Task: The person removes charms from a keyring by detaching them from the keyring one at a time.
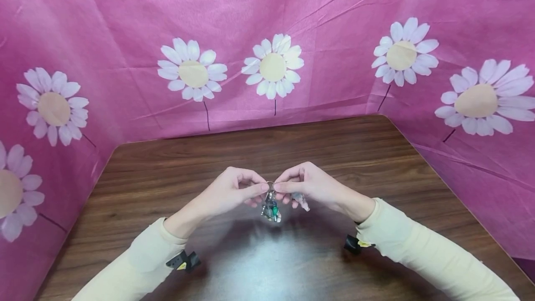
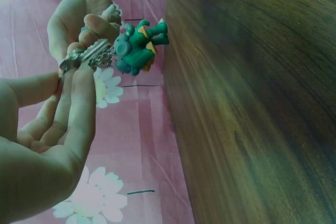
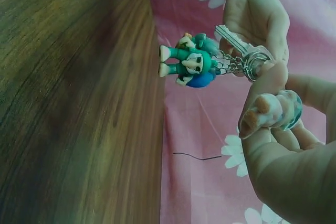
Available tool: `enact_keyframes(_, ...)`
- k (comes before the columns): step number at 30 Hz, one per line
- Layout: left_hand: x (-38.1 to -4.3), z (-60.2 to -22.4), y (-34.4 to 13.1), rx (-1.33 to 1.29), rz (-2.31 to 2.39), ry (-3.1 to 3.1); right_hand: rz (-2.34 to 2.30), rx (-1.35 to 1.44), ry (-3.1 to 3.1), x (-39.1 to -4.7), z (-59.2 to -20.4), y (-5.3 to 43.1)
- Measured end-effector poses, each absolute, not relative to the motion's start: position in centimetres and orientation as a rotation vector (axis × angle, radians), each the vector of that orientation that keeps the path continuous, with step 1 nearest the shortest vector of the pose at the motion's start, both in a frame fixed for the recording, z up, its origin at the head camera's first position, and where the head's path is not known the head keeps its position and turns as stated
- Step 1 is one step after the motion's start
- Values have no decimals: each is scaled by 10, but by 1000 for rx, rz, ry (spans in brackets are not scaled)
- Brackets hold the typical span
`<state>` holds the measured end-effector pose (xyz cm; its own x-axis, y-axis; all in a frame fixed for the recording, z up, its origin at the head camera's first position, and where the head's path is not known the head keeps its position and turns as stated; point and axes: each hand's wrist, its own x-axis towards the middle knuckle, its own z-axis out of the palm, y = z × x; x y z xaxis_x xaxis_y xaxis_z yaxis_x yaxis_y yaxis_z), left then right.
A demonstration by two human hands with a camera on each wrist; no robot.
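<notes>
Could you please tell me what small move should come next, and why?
I would suggest holding the key ring steady with the left hand while the right hand gently pries at it: both hands pinch it from opposite sides, a key and green figure hang there, and a pale figure is at the right hand. Whether that joins the ring, I cannot tell.

The key (image 3: 232,39) is metal (shiny), the tabletop (image 1: 334,147) glossy wood-grain.
</notes>
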<state>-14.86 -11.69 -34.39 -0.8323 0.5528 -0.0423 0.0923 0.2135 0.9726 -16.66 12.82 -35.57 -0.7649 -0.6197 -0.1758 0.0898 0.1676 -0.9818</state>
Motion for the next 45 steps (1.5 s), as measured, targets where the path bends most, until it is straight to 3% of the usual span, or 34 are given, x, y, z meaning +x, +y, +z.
enact_keyframes(10,-147,-343,-115,579,1684,2152,-1574,-494,1855,-169,-354,131)
enact_keyframes(21,-146,-336,-115,782,1403,2324,-1476,-534,1926,-168,-352,129)
enact_keyframes(45,-147,-356,-116,666,1553,2118,-1652,-473,1942,-165,-357,128)
